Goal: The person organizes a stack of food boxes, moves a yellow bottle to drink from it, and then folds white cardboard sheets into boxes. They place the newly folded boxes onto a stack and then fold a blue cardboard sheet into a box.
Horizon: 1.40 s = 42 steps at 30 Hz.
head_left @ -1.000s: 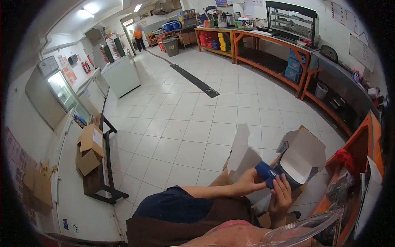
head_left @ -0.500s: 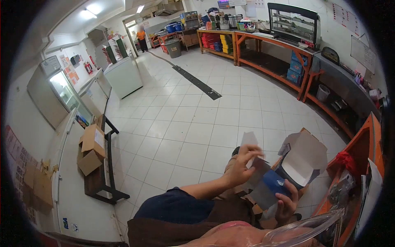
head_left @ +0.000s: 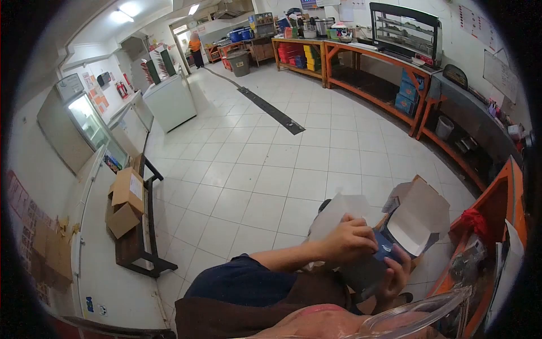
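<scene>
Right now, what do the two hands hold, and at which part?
Both hold a blue-and-white paper box. The left hand presses on its upper flap; the right hand grips its lower side from beneath, fingers curled over the blue panel.

The left hand [head_left: 351,240] covers most of the blue box [head_left: 388,248]; its print is too small to read. The right hand [head_left: 395,277] shows only partly beneath. The far person [head_left: 195,44] is blurred.

Left hand [head_left: 350,240] — now down over the blue box [head_left: 389,248].
</scene>
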{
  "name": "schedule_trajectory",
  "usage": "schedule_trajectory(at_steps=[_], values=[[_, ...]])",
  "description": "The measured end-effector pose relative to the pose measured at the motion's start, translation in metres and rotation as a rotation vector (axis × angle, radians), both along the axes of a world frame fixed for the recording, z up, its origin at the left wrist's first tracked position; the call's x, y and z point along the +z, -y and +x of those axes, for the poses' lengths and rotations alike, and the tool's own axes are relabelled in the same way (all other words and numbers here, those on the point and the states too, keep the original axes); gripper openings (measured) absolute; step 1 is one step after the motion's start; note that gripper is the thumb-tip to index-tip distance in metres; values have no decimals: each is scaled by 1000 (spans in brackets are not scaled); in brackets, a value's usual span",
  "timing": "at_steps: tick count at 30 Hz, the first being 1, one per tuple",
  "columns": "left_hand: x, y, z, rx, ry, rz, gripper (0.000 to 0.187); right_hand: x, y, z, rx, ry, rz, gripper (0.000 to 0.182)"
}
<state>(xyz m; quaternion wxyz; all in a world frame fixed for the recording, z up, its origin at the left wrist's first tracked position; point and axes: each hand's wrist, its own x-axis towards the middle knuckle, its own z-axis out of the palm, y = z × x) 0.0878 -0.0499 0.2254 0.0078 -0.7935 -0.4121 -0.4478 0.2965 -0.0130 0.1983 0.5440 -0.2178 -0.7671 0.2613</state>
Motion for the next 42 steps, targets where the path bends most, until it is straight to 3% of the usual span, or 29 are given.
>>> schedule_trajectory(at_steps=[2, 8, 11, 17, 23, 27, 28, 32, 35, 42], values=[[5, -4, -14, -165, 2, -12, 25, -3, -5, 6, 23, -63, -12, 39], [-2, 3, 20, 140, 2, 27, 20, 0, 1, -5, -26, 12, 47, 38], [1, 1, 22, 160, 40, 16, 19, 2, 2, -5, -31, 53, 88, 36], [15, -6, -21, -227, -35, -115, 20, -2, -6, 5, 54, -114, 4, 35], [-8, -2, 21, 159, -6, 45, 27, 3, 6, -8, -20, 11, 31, 35], [-2, -3, 15, 85, 52, -18, 24, -1, 5, -4, -22, 67, 19, 35], [1, -6, 7, 22, 129, -90, 21, -3, 3, -4, -8, 34, 15, 36], [14, -7, -18, -161, 36, -160, 14, -5, -6, -3, 76, -164, -54, 39], [6, -10, -4, -75, 40, -6, 16, -3, -4, -1, -29, -46, -47, 39], [-7, -10, 16, 155, -24, 68, 20, -8, 0, -9, 1, 4, -39, 38]])
